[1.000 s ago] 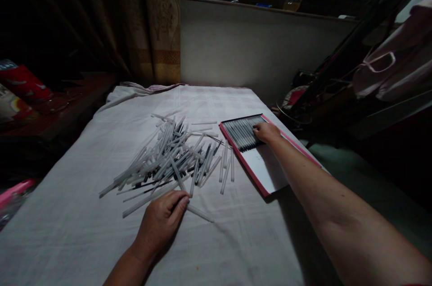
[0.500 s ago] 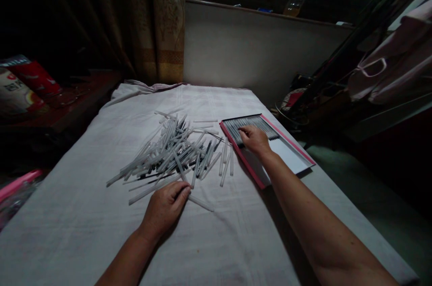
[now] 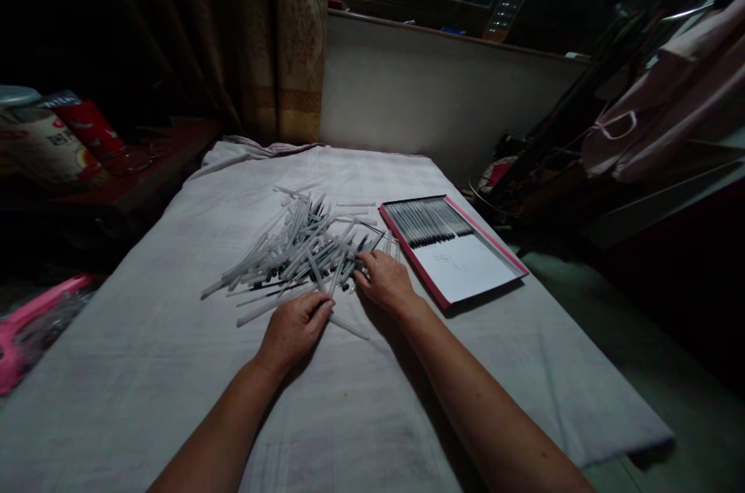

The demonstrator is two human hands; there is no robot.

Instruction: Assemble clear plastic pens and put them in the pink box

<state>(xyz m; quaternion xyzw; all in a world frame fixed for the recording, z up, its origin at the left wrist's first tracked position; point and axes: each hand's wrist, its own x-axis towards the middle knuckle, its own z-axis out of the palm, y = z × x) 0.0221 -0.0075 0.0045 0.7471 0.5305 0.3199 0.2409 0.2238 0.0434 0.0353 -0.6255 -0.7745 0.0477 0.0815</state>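
A loose heap of clear pen barrels (image 3: 291,244), with dark refills or pens (image 3: 317,207) among them, lies on the white cloth. My left hand (image 3: 294,328) rests at the heap's near edge, thumb and forefinger pinched by the end of a clear barrel (image 3: 316,269); another barrel (image 3: 349,328) sticks out beneath it. At the right side of the heap is my right hand (image 3: 385,281), its fingers bent in among the pens; what they grip is hidden. Beside it, a shallow red-edged box (image 3: 429,282) holds a row of dark-tipped pens (image 3: 427,220) along its far half, above a white bottom.
The cloth-covered table (image 3: 326,431) ends at a right edge. A dark red side table (image 3: 174,144) bears a jar (image 3: 50,144) and a red packet (image 3: 93,124). Pink clothing (image 3: 657,105) hangs at right. A bottle (image 3: 512,0) stands on the sill.
My right hand has left the row of pens in the box and moved left to the heap. The left hand stays at the heap's near edge. The view has shifted slightly.
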